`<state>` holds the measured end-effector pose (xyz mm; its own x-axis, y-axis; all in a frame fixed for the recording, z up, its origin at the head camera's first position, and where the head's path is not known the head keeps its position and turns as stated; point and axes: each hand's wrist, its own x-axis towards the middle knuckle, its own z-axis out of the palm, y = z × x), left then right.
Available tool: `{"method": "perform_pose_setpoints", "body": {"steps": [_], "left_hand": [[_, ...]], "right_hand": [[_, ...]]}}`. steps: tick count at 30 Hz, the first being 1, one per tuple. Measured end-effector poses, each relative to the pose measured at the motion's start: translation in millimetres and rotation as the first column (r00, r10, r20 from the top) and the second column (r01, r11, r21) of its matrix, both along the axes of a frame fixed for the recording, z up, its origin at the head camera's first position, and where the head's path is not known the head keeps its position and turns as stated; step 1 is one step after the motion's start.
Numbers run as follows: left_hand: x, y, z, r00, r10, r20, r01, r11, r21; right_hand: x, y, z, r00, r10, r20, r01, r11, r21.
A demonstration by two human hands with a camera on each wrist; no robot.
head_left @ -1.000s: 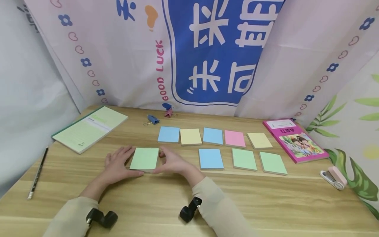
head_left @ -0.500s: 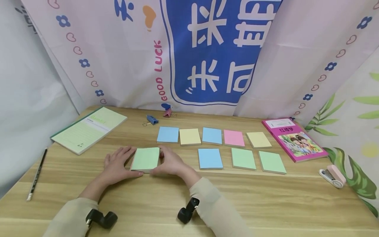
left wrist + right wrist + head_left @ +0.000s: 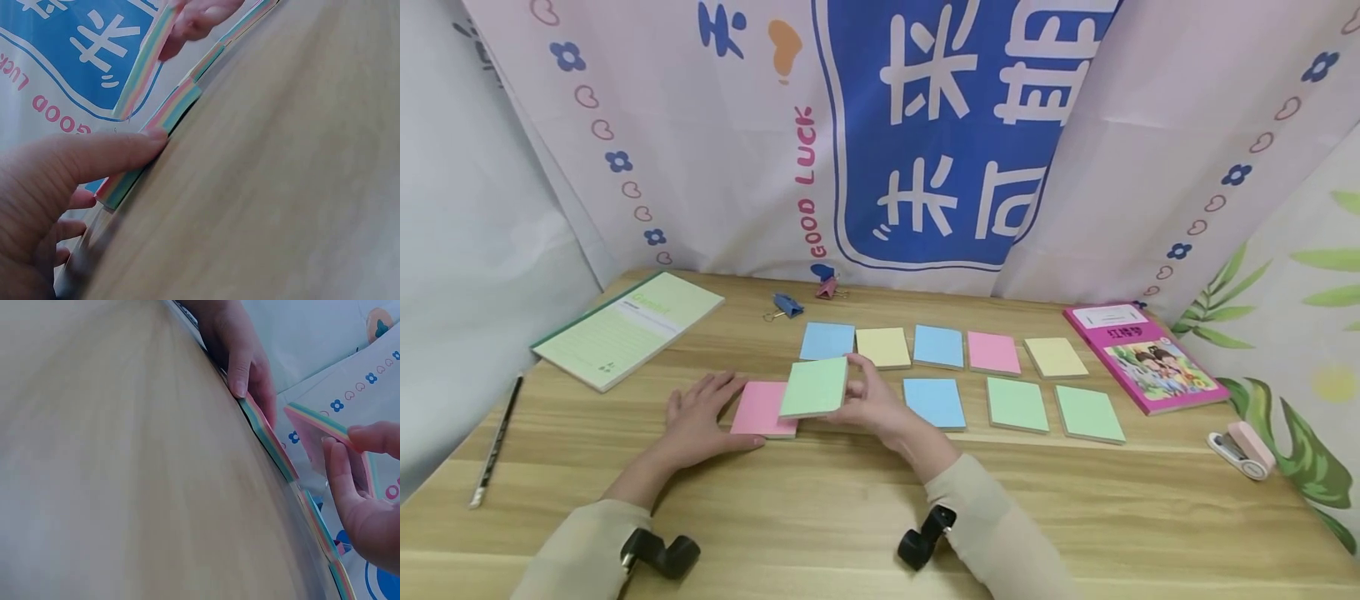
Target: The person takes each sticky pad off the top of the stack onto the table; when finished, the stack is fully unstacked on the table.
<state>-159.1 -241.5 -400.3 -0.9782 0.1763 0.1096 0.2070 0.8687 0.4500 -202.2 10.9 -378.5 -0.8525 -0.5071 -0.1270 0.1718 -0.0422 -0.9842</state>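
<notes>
My right hand (image 3: 874, 405) pinches a green-topped sticky note pad (image 3: 815, 387) by its right side, thumb above and fingers below in the right wrist view. That pad hangs tilted in the air, with striped coloured edges. Below and left of it, a pink-topped sticky note pad (image 3: 762, 408) lies on the table, its right back corner hidden. Around this pink pad's left side is my left hand (image 3: 698, 423), gripping it with the thumb (image 3: 134, 150) along the front edge and the other fingers at the far side.
Behind stand blue (image 3: 827, 340), yellow (image 3: 882, 347) and pink (image 3: 992, 352) pads in a row. A blue pad (image 3: 934, 403) and two green ones (image 3: 1017, 404) lie right. Farther out are a notebook (image 3: 628, 329), pencil (image 3: 496, 442), binder clips (image 3: 787, 304), pink book (image 3: 1146, 357) and stapler (image 3: 1245, 450).
The right hand has lifted the green-topped pad up and to the right, uncovering the pink-topped pad beneath. The left hand has stayed in place.
</notes>
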Motion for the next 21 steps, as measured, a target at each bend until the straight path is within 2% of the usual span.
{"method": "perform_pose_setpoints", "body": {"steps": [6,12,21], "left_hand": [[-0.9,1,1.2,1.000,0.000,-0.008,0.000,1.000,0.002],[-0.9,0,1.3,1.000,-0.004,-0.009,0.004,1.000,0.007],[-0.6,1,0.2,1.000,-0.005,-0.003,0.005,1.000,0.010]], "right_hand": [[0.8,27,-2.4,0.999,0.034,0.041,-0.033,0.999,-0.016],[0.6,39,-6.5,0.997,0.027,0.066,-0.027,1.000,0.001],[5.3,41,0.5,0.999,-0.014,0.051,0.005,0.987,0.163]]}}
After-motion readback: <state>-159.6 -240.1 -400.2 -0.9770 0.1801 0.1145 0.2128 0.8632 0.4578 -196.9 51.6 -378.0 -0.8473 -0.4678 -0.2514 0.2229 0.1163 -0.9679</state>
